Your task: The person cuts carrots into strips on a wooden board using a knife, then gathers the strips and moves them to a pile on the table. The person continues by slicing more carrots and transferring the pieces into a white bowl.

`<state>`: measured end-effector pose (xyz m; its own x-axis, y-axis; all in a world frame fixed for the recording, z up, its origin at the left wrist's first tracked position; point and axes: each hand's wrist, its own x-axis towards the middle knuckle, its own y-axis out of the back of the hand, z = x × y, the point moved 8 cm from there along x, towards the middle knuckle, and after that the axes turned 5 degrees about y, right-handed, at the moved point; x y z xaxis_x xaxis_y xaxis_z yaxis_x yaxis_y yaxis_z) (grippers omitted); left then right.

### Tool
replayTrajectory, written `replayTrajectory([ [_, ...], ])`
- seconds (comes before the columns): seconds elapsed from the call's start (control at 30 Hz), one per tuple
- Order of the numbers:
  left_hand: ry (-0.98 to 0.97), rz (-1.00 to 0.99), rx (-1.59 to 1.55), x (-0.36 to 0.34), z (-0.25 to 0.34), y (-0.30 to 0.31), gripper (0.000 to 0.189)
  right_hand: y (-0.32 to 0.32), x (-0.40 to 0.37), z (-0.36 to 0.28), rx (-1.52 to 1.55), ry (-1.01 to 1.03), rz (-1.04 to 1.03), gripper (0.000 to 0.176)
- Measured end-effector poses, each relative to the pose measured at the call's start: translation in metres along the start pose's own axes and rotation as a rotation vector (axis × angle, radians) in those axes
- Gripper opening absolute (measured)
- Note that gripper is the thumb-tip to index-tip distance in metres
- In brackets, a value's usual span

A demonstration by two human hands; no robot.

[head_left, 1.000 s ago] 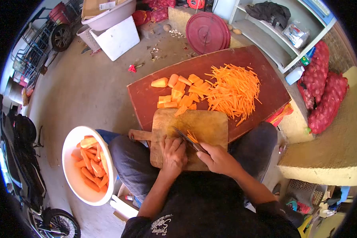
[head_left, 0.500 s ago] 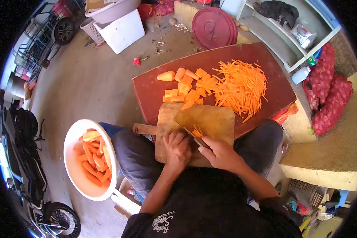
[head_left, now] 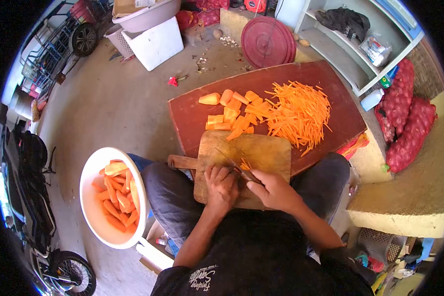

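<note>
On the wooden cutting board [head_left: 270, 153], my left hand [head_left: 221, 187] presses down with its fingers curled under. What lies beneath those fingers is hidden. My right hand [head_left: 276, 190] grips a knife [head_left: 243, 173] by its handle, the thin blade angled up and left past my left fingertips. A few cut carrot strips [head_left: 245, 165] lie on the board against the blade's right side. Beyond the board, carrot chunks [head_left: 230, 114] and a big heap of carrot sticks [head_left: 301, 113] rest on the dark red tabletop [head_left: 192, 111].
A white tub [head_left: 88, 207] of peeled carrots [head_left: 117, 197] stands left of my knee. Red mesh sacks [head_left: 412, 133] lie by a ledge [head_left: 399, 204] at right. A shelf [head_left: 338, 52] and a round maroon lid [head_left: 267, 42] are behind the table. A motorcycle [head_left: 29, 197] stands far left.
The knife blade has turned from showing its broad face to appearing nearly edge-on. Both hands stay at almost the same spot, and the whole view has shifted slightly.
</note>
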<state>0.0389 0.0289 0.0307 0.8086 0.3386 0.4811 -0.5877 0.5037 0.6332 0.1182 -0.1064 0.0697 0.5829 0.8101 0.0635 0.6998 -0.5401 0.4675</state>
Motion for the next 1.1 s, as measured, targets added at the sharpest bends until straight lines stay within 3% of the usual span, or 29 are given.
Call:
replayTrajectory([
  [0.07, 0.037, 0.071, -0.062, -0.003, -0.003, 0.003, 0.02, 0.012, -0.014, -0.003, 0.042, -0.029, 0.05, 0.025],
  [0.17, 0.145, 0.148, -0.138, -0.004, -0.012, 0.009, 0.017, 0.019, -0.036, -0.001, 0.048, -0.273, -0.134, 0.036],
  [0.27, 0.107, 0.206, -0.12, 0.0, -0.007, 0.02, 0.016, 0.014, -0.051, 0.001, 0.141, -0.24, -0.159, 0.036],
  [0.37, 0.16, 0.201, -0.16, 0.001, -0.012, 0.022, 0.014, 0.016, -0.054, 0.02, 0.036, -0.217, -0.18, 0.033],
  [0.57, 0.027, 0.07, 0.037, -0.001, -0.003, 0.007, 0.014, 0.094, -0.021, 0.057, -0.079, -0.178, -0.02, 0.032],
  [0.67, -0.024, 0.041, 0.06, -0.002, -0.004, 0.0, 0.015, 0.147, -0.008, 0.056, -0.246, -0.144, 0.183, 0.03],
  [0.77, -0.047, 0.046, 0.095, 0.001, 0.002, 0.001, 0.016, 0.187, -0.003, 0.068, -0.169, -0.147, 0.317, 0.031],
  [0.8, -0.052, 0.044, 0.104, 0.002, 0.004, 0.001, 0.015, 0.195, -0.001, 0.077, -0.11, -0.113, 0.367, 0.033],
  [0.93, -0.064, 0.021, 0.138, 0.003, 0.008, -0.001, 0.014, 0.193, 0.004, 0.12, 0.785, -0.028, 0.56, 0.038],
  [1.1, -0.024, -0.06, 0.204, 0.011, 0.009, 0.0, 0.013, 0.183, -0.001, 0.132, 0.954, -0.01, 0.493, 0.046],
])
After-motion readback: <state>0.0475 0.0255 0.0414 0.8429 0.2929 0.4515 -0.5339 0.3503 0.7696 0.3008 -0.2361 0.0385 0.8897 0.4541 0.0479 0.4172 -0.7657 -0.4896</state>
